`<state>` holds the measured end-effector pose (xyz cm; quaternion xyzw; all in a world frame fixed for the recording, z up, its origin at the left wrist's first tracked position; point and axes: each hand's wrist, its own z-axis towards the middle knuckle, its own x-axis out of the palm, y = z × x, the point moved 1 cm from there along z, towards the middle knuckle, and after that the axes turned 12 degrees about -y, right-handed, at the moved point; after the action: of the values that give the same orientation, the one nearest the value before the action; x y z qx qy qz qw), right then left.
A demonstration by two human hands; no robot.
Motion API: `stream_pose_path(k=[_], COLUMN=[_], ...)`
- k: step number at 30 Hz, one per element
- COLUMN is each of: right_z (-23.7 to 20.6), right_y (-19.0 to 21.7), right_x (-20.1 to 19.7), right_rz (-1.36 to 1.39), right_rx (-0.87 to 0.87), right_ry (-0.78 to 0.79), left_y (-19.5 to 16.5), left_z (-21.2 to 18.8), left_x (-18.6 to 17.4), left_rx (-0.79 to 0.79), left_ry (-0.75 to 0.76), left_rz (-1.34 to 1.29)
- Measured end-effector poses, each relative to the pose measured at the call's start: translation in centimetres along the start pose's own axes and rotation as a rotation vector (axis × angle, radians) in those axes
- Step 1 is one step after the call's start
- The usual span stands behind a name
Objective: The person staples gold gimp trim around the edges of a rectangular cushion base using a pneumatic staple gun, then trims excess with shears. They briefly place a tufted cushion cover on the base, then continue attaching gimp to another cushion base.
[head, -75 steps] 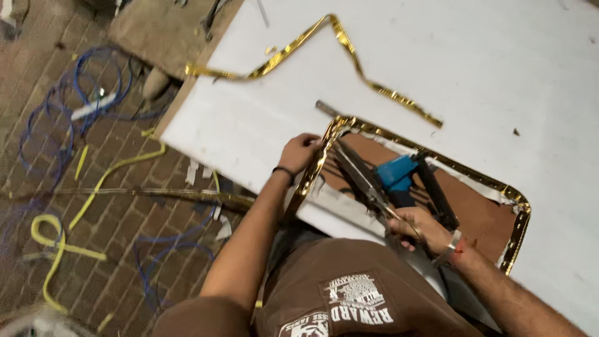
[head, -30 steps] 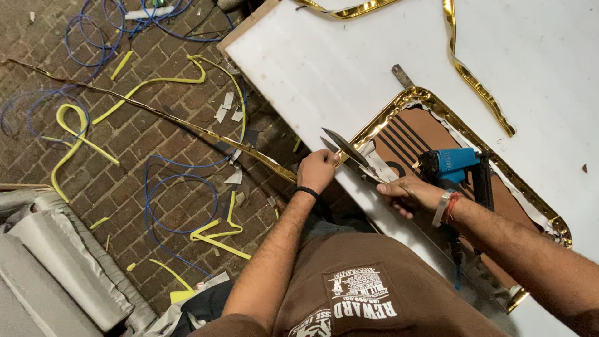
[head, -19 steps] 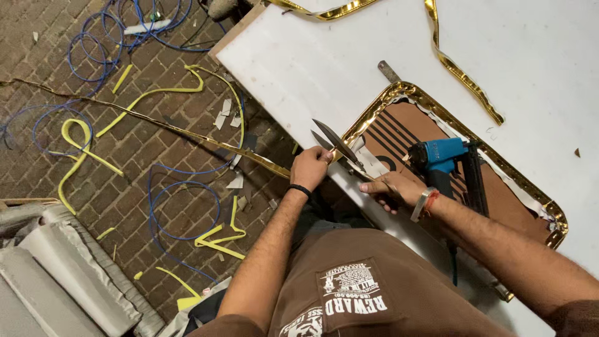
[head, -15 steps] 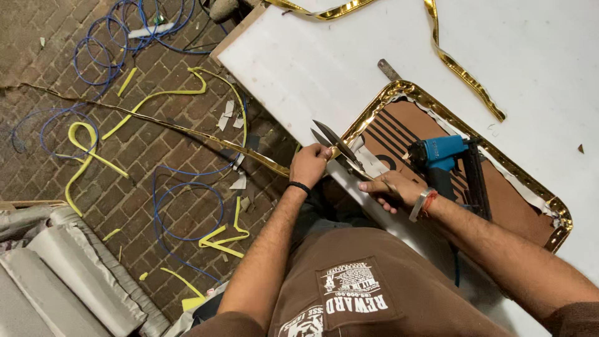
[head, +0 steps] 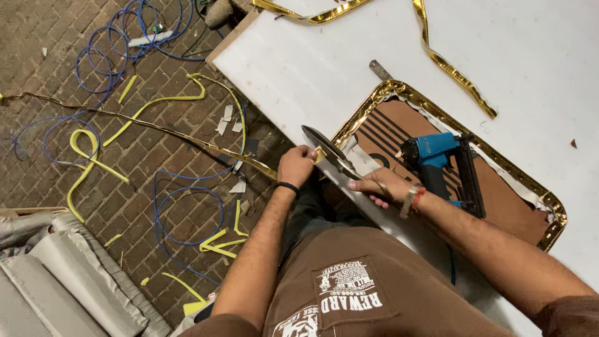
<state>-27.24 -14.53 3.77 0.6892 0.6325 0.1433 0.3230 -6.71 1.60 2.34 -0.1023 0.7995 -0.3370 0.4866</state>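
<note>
Head view: the gold trim strip (head: 187, 134) is pinched at its near end by the closed left hand (head: 298, 165), its long axis running away leftward over the brick floor. One pair of shears (head: 331, 153), blades parted, is gripped by the right hand (head: 380, 186), just right of the pinch. One blue nail gun (head: 440, 163) lies beyond, inside one gold-edged frame (head: 530, 181).

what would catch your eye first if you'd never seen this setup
Probably the big scissors at the table edge, held in the right hand, blades open on a gold strip that the left hand pinches. Next, the gold-rimmed brown panel on the white table, with a blue nail gun lying on it.
</note>
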Motion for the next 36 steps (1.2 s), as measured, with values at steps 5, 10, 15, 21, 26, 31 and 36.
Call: stream_pose_path(k=[5,10,15,21,26,31,36], right_z=[-2.2,-4.0,-6.1,-5.8,-1.5,3.6,7.3], right_y=[-2.5,-4.5,-5.3,-1.8,5.1,11.2,14.2], right_x=[0.0,0.5,1.2,0.4,-1.0,-0.3,1.9], right_rz=[0.184,0.422,0.297,0.339,0.479,0.605,0.482], right_rx=[-0.042,0.039,0.103,0.064,-0.033,0.023,0.123], right_ry=[-0.071,-0.261,-0.374,-0.446,-0.520,-0.663,-0.736], left_y=[2.1,1.9,-0.2,-3.2,-3.4,-5.1,-6.5], left_z=[0.6,1.6,2.0,2.4,4.3,11.2,19.5], left_x=[-2.7,-2.8,-2.2,-3.2,-5.5,-7.4,-8.7], left_rx=[-0.033,0.167,0.131,0.191,0.162,0.176,0.104], left_ry=[0.006,-0.010,0.095,0.110,0.147,0.336,0.468], left_rz=[-0.068,0.024,0.101,0.080,-0.207,-0.485,-0.573])
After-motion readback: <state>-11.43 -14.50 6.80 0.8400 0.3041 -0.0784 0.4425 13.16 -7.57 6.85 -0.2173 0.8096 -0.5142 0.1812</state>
